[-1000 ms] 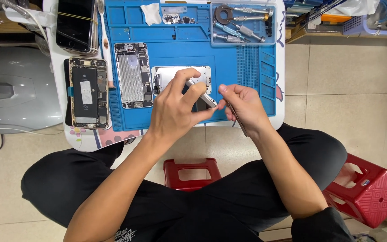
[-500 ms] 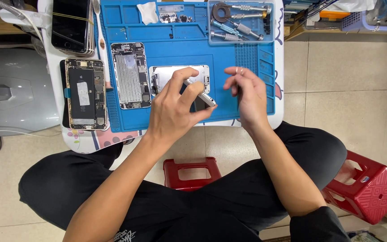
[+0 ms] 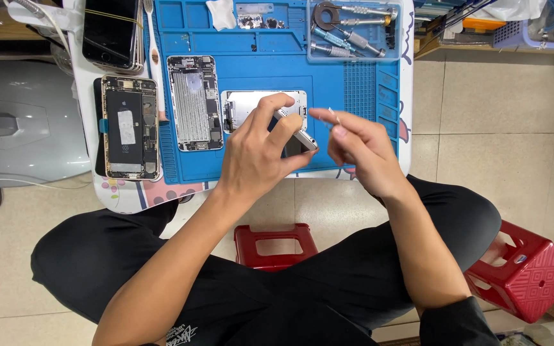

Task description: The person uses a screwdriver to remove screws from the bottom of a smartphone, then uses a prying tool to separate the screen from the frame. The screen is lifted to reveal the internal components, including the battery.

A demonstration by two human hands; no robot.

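Observation:
My left hand [image 3: 261, 150] grips the edge of a silver phone frame [image 3: 293, 131], holding it tilted above the blue work mat [image 3: 251, 163]. Under it on the mat lies a white phone panel [image 3: 242, 106]. My right hand [image 3: 357, 144] is raised just right of the frame, with thumb and forefinger pinched on a tiny thin part [image 3: 332, 115]; what the part is cannot be told.
An opened phone body [image 3: 192, 102] lies on the mat's left; another opened phone [image 3: 128, 128] and a stack of dark phones [image 3: 111, 32] sit beside it. Screwdrivers [image 3: 354, 29] fill a tray at the back. Red stools [image 3: 276, 247] [image 3: 520, 272] stand on the tiled floor.
My right hand has lifted away from the phone frame and moved right and up, pinching a small part. My left hand keeps the frame in about the same place.

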